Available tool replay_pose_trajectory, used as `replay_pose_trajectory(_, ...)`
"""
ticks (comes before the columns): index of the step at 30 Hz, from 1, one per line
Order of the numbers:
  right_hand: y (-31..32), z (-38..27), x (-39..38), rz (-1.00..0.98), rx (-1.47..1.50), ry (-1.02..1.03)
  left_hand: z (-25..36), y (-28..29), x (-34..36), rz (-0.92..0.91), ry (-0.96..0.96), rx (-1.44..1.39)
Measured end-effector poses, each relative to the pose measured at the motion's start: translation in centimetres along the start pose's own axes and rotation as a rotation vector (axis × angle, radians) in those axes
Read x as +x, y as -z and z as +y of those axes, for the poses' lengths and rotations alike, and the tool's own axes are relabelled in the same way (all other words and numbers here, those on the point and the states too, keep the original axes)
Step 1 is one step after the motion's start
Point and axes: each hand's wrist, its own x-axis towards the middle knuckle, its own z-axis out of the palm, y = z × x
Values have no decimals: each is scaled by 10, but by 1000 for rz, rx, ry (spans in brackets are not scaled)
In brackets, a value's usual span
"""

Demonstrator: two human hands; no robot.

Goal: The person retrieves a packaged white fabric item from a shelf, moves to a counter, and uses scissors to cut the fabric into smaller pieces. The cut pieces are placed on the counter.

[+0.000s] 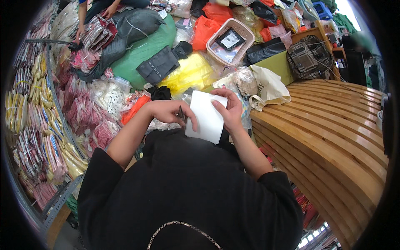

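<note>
Both hands meet in front of the chest around a white sheet of paper (205, 116) held up close to the body. The left hand (168, 111) grips the sheet's left edge, fingers curled over it, with a thin dark pen (181, 114) tucked between them. The right hand (227, 109) pinches the upper right corner — thumb behind, fingertips on the front. To the right runs a curved bench of wooden slats (333, 137), with a cream cloth bag (270, 87) lying at its end. Beyond the paper lie heaps of packed goods — a yellow plastic bag (189, 74), a green sack (143, 50), a pink basket (231, 41).
</note>
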Motion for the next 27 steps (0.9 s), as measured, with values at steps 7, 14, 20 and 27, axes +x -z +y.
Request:
replay_pose_trajectory(7, -17, -23, -13, 129, 424, -276, -15, 12, 3, 38, -45, 50)
replay_pose_trajectory(14, -26, -11, -12, 156, 120, -180, -9, 6, 9, 84, 34, 6)
replay_pose_trajectory(20, -23, -5, -9, 142, -48, -122, -2, 8, 8, 101, 130, -99)
replay_pose_trajectory(27, 0, -3, 14, 320, 167, -187, -40, 9, -10, 535, -301, -606)
